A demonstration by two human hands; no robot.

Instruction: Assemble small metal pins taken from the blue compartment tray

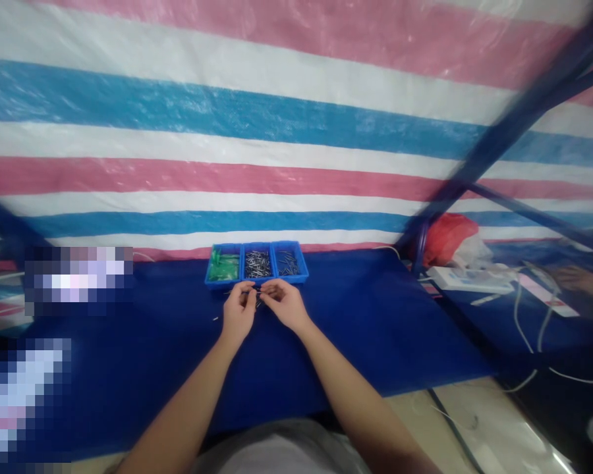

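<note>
Blue bins ahead, our left hand and right hand pinching a thin piece; sloppy grip and we'd probably drop it.

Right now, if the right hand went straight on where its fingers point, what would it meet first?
Probably the left hand, just across from the right hand, though depth and anything thin between them are unclear.

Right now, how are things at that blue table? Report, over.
Left hand, right hand close together at a thin piece; exact grip too small to tell. Bins just beyond. White bit on table, beside left hand.
</note>
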